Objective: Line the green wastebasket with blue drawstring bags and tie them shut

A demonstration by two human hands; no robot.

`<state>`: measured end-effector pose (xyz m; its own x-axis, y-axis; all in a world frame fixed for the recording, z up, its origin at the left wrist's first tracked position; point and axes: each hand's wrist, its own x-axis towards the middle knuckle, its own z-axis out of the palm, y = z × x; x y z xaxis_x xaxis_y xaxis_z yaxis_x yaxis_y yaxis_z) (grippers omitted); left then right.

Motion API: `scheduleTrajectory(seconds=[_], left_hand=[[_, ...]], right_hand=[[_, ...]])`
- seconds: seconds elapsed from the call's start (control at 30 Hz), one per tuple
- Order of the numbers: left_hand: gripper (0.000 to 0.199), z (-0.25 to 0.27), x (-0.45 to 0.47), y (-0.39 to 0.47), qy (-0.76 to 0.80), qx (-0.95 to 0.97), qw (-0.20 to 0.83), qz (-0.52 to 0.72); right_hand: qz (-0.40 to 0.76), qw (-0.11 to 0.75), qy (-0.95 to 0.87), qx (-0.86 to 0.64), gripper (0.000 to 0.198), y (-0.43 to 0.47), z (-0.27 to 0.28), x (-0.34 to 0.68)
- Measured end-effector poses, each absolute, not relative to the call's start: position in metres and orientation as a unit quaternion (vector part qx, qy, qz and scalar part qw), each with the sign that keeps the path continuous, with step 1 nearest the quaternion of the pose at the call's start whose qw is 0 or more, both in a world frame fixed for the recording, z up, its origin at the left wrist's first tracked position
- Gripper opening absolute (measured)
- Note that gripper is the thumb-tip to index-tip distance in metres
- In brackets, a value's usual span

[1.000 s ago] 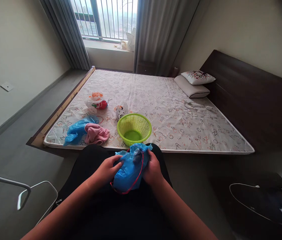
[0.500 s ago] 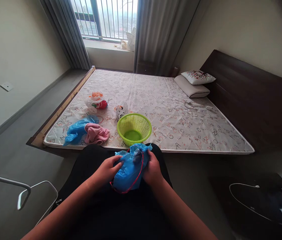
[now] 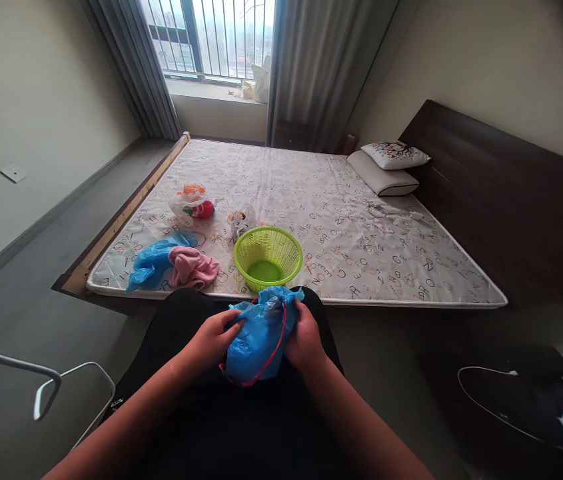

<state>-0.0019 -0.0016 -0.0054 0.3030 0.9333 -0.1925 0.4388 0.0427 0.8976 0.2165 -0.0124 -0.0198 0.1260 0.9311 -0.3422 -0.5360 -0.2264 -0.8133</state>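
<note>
A blue plastic bag (image 3: pixel 256 347) with a red drawstring (image 3: pixel 276 347) rests over my lap, between both hands. My left hand (image 3: pixel 215 339) grips its left side, thumb on top and the other fingers partly hidden. On the opposite side my right hand (image 3: pixel 305 339) is closed on the bag's edge near the top. The bag's mouth is gathered, and what lies inside cannot be made out. Just beyond it a green plastic basket (image 3: pixel 268 257) stands at the mattress edge, with nothing seen in it.
On the mattress (image 3: pixel 361 267) lie a pink cloth (image 3: pixel 192 268), another blue plastic bag (image 3: pixel 154 260), a clear bag with red and orange things (image 3: pixel 194 203) and a smaller clear bag (image 3: pixel 242 221). Pillows (image 3: pixel 386 170) are by the headboard. A bent metal tube (image 3: pixel 16 360) is at left.
The dark opening at the bag's top has narrowed as the blue plastic folds over it. Both hands have barely moved, and the things on the bed are unchanged.
</note>
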Motion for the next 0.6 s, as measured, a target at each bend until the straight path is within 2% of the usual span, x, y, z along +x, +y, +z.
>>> scheduleTrajectory(seconds=[0.13,0.23,0.33,0.47,0.5,0.53,0.6], left_hand=[[0.044,0.007,-0.019,0.011,0.577,0.597,0.453,0.324],[0.048,0.021,-0.033,0.024,0.608,0.563,0.404,0.387],[0.048,0.036,-0.035,0.030,0.611,0.554,0.386,0.413],[0.046,0.050,-0.025,0.025,0.591,0.557,0.415,0.410],[0.046,0.053,-0.024,0.023,0.582,0.560,0.431,0.403],[0.046,0.056,-0.025,0.023,0.572,0.566,0.446,0.393],[0.044,0.064,-0.032,0.028,0.552,0.593,0.452,0.375]], right_hand=[[0.583,0.604,-0.183,-0.511,0.039,-0.001,-0.027,0.232],[0.533,0.597,-0.236,-0.552,0.047,0.006,-0.022,0.245],[0.502,0.542,-0.370,-0.563,0.066,0.004,-0.008,0.247],[0.466,0.418,-0.541,-0.561,0.110,0.007,0.007,0.233],[0.447,0.394,-0.562,-0.574,0.113,0.013,0.007,0.231],[0.428,0.375,-0.577,-0.585,0.105,0.021,0.006,0.230],[0.398,0.362,-0.598,-0.594,0.058,0.046,0.001,0.238]])
